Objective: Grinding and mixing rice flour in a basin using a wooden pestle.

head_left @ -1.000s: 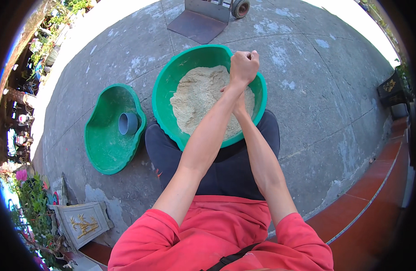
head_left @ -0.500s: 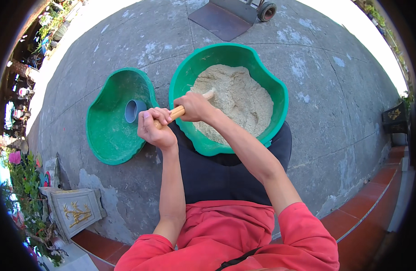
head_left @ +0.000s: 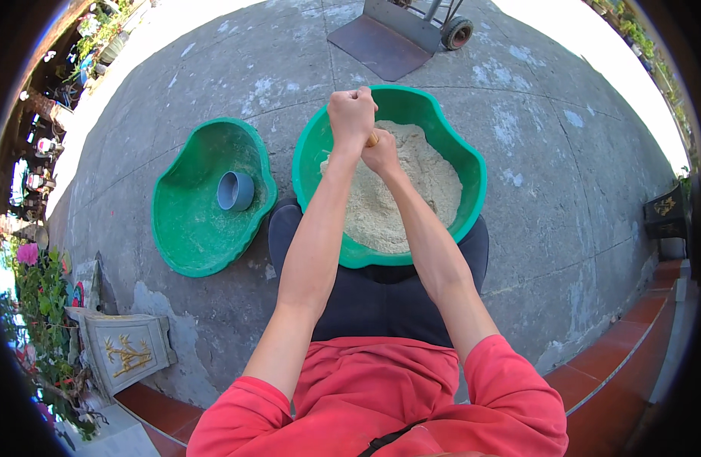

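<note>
Both my hands are closed round a wooden stick [head_left: 373,139], which is mostly hidden by my fingers. My left hand [head_left: 351,116] grips its upper end, above the far left part of a large green basin [head_left: 471,171]. Just below and to the right, my right hand [head_left: 382,150] wraps the stick lower down. Pale, grainy meal [head_left: 411,209] fills much of the basin, which rests between my knees. Where the stick's lower end sits in the meal cannot be seen.
Left of the basin lies a second green basin [head_left: 184,221] with a grey-blue plastic cup [head_left: 235,191] inside. A hand truck [head_left: 385,46] stands beyond on the concrete ground [head_left: 548,221]. Planters [head_left: 128,350] and red tiled steps [head_left: 594,362] edge the sides.
My left hand has swung up and right, from beside the basin to over its far left rim. My right hand has shifted right and slightly up, so the stick is now steeper.
</note>
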Tool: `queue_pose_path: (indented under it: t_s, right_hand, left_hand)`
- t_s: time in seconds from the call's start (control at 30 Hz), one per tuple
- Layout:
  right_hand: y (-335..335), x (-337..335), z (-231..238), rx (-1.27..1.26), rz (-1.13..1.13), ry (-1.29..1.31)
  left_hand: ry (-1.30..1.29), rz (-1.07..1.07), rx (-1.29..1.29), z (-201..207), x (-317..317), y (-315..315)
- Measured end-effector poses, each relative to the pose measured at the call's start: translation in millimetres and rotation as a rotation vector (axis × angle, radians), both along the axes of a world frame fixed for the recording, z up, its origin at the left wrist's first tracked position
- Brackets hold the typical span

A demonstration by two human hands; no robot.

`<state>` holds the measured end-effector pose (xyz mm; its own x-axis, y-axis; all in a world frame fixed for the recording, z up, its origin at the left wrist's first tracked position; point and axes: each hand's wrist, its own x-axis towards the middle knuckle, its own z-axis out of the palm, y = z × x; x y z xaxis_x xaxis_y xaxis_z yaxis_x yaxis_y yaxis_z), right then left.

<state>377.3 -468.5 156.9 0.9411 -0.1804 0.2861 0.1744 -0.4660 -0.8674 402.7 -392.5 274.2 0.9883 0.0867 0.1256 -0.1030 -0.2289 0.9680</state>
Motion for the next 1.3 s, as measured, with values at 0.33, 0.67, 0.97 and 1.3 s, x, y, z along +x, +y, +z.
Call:
queue_pose_path:
  t_s: [0.33, 0.67, 0.97, 1.3]
  right_hand:
    - [-18, -47, 6, 0.147, -0.314, 0.397]
    - [49, -108, -2, -0.154, 0.211, 0.265]
    - [57, -54, 8, -0.190, 0.777, 0.217]
    - [-16, -40, -40, -0.627, 0.627, 0.176]
  left_hand:
    - [0.306, -0.266, 0.032, 19, 2, -49]
    - [0.022, -0.033, -0.421, -3, -118, 85]
    - [-0.400, 0.231, -0.020, -36, -160, 105]
    - [-0.124, 0.012, -0.103, -104, -163, 67]
